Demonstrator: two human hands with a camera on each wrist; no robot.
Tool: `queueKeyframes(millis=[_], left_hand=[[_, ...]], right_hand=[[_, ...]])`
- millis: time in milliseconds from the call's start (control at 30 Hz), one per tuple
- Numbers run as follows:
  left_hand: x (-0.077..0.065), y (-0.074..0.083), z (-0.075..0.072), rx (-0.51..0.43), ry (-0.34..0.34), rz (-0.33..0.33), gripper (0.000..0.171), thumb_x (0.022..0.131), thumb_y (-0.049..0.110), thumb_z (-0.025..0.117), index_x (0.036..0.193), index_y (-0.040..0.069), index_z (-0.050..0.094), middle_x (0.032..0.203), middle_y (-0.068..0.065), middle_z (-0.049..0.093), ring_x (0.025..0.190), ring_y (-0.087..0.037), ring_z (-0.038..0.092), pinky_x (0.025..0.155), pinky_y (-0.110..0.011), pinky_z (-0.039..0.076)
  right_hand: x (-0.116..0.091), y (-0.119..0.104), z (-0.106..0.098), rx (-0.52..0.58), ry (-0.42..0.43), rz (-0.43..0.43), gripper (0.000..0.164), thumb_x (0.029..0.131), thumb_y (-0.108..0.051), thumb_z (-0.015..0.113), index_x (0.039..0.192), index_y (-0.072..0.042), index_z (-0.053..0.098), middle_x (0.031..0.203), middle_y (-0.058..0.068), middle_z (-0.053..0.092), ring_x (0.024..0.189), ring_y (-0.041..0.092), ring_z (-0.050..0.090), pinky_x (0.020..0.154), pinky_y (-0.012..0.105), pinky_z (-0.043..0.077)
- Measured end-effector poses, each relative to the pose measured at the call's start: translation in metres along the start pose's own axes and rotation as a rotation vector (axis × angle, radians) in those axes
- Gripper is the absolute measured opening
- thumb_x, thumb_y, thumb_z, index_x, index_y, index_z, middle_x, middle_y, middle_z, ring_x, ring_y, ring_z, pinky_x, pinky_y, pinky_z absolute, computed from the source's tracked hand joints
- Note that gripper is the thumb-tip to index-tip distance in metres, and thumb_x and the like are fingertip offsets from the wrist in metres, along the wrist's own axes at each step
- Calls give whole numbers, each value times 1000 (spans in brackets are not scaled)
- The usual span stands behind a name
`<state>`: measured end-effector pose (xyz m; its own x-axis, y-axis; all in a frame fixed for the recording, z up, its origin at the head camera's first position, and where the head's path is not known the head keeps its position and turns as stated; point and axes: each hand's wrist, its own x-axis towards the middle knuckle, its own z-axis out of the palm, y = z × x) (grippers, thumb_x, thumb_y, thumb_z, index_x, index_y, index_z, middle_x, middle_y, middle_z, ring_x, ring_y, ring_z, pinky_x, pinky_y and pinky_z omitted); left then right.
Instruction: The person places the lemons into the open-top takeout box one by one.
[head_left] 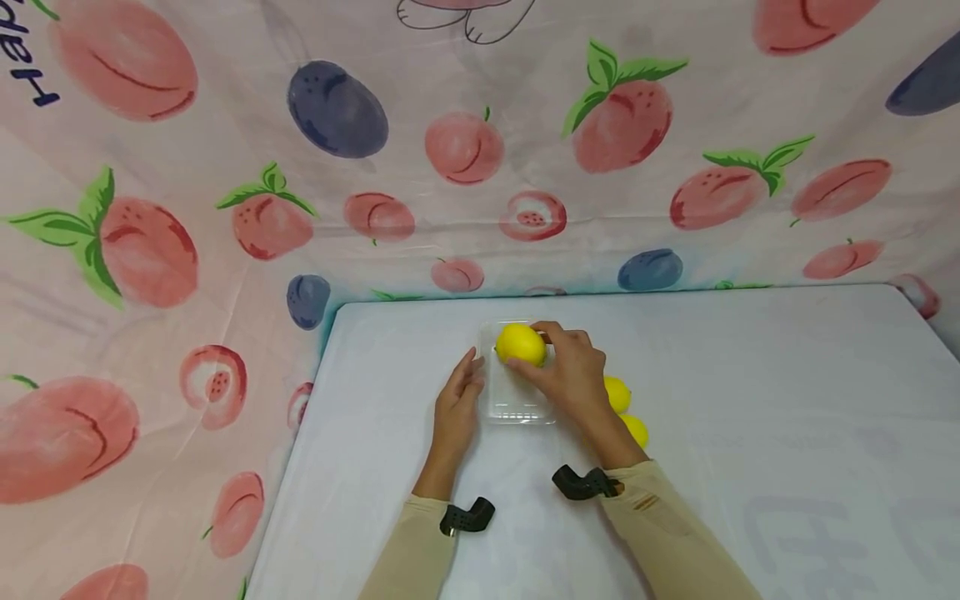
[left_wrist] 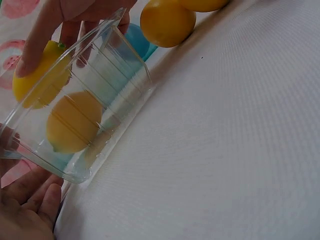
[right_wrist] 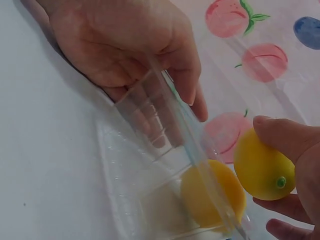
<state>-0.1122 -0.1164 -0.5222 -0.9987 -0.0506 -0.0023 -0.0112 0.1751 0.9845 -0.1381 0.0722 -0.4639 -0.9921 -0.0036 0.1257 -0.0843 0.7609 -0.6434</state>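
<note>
My right hand [head_left: 573, 371] pinches a yellow lemon [head_left: 521, 344] between thumb and fingers, over the far part of a clear plastic container [head_left: 517, 412]. A second lemon [left_wrist: 74, 121] lies inside the container, seen through its ribbed wall in the left wrist view. From above, the held lemon hides it. My left hand [head_left: 456, 408] rests along the container's left side, its fingers loosely extended. Some of those fingers show through the clear wall in the right wrist view, where the held lemon [right_wrist: 264, 165] is beside the rim.
Two more lemons, one farther [head_left: 618, 394] and one nearer [head_left: 635, 431], lie on the white table [head_left: 750, 392] to the container's right, partly hidden by my right forearm. A fruit-printed cloth [head_left: 465, 225] hangs behind the table and along its left side.
</note>
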Motion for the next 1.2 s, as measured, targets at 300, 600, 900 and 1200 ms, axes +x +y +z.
queueKeyframes(millis=[300,600,900,1200], left_hand=[[0,-1,0,45,-9,3,48,106,21,50,153,28,49,144,1,62,131,-21,58,114,-45,45],[0,-1,0,40,-6,6,48,105,19,51,152,27,49,144,-1,62,132,-23,58,114,-47,45],[0,1,1,42,-7,-23,49,105,22,51,153,27,48,145,1,60,130,-21,57,113,-47,45],[-1,2,1,41,1,-20,49,105,22,51,153,28,48,143,0,61,128,-21,58,112,-46,45]], right_hand=[[-4,-4,8,-65,-19,-21,68,81,-58,80,134,-20,62,122,12,73,119,35,55,96,63,38],[-8,-6,16,-125,-21,-56,68,80,-62,78,132,-20,65,119,10,73,120,35,56,103,70,31],[-11,-5,25,-151,-4,-108,67,79,-63,79,130,-22,68,126,6,72,120,31,54,101,67,32],[-12,-6,29,-161,-5,-108,68,79,-64,78,130,-21,67,126,6,72,121,31,53,102,68,31]])
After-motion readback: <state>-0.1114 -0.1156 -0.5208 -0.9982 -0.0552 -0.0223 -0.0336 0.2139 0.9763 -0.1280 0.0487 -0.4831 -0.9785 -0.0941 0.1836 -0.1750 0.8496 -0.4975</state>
